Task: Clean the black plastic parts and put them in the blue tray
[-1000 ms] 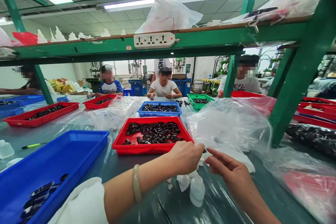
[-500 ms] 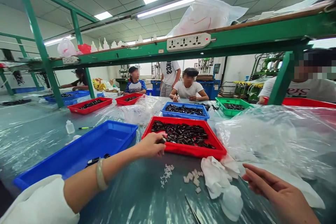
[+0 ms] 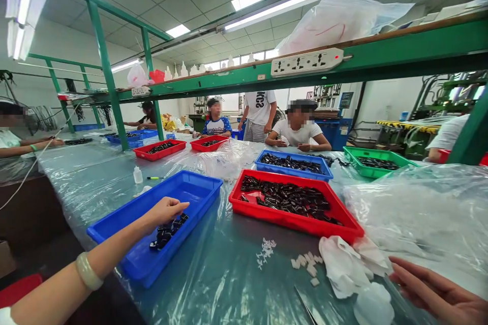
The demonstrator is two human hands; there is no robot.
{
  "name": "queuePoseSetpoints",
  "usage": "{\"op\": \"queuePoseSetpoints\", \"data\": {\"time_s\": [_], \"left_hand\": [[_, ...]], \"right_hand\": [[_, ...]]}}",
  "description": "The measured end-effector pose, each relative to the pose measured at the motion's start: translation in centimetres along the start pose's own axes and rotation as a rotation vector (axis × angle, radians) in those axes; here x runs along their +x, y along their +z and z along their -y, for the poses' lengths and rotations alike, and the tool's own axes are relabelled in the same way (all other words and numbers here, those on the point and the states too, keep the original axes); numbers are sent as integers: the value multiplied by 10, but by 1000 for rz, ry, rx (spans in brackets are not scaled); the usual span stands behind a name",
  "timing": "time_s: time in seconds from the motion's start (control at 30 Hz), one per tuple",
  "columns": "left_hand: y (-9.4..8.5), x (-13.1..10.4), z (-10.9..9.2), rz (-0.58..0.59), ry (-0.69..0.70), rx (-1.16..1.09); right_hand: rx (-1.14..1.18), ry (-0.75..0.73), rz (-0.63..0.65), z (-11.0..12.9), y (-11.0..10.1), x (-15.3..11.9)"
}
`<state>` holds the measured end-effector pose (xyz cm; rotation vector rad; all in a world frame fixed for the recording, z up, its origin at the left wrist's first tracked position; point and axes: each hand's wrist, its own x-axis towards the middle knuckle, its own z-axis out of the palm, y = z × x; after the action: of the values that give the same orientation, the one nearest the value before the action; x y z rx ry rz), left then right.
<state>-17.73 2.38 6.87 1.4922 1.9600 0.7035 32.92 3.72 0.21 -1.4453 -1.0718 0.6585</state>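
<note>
My left hand is over the blue tray, its index finger stretched out to the right. No part shows at its fingertips; its other fingers are mostly hidden. Just below it, small glossy black parts lie in a loose heap on the tray floor. At the right edge, my right hand is held open with fingers extended and nothing in it, beside a crumpled white cloth. Between the hands stands a red tray full of similar black parts.
Small white pieces, pale blocks and tweezers lie on the plastic-covered table. A clear plastic bag spreads at the right. A green shelf beam crosses above. Several co-workers sit beyond, near other trays.
My left hand has moved left from the near edge of the red tray to above the blue tray. The dark part at its fingers no longer shows. The view has turned left.
</note>
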Motion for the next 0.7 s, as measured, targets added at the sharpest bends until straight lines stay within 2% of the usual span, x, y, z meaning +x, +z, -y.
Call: {"op": "queuePoseSetpoints", "data": {"time_s": [0.1, 0.3, 0.7], "left_hand": [[3, 4, 10, -24, -15, 51], [9, 11, 16, -44, -4, 148], [17, 30, 27, -108, 127, 336]], "right_hand": [[0, 90, 6, 10, 1, -4], [37, 152, 70, 31, -1, -17], [37, 203, 174, 17, 0, -13]]}}
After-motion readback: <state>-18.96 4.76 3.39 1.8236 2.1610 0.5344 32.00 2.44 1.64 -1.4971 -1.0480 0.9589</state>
